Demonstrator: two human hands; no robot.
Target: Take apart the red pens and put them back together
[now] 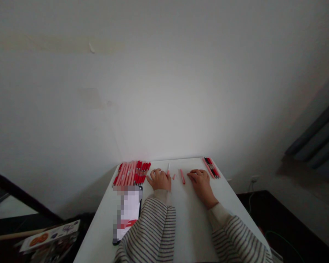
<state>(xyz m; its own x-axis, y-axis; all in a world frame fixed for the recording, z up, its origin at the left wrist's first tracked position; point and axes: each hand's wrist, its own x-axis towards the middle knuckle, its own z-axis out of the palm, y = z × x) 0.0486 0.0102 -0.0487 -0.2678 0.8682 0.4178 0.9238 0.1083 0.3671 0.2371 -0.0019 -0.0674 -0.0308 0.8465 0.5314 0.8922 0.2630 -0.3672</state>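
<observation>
My left hand [159, 179] lies palm down on the white table with its fingers spread. Beside its thumb is a thin white and pink pen part [168, 169], partly hidden by the hand. Just to the right sit small pink pieces [173, 176], too small to name. A pink pen barrel [182, 176] lies between my two hands, apart from both. My right hand [201, 181] rests to the right of that barrel, its fingers curled and the fingertips together. Whatever is under those fingertips is hidden.
A row of pink and red pens [131, 173] lies at the table's back left. Several pink, red and black pens [211, 168] lie at the back right. A phone [131, 204] is beside my left forearm. The wall [164, 91] rises behind the table [190, 223].
</observation>
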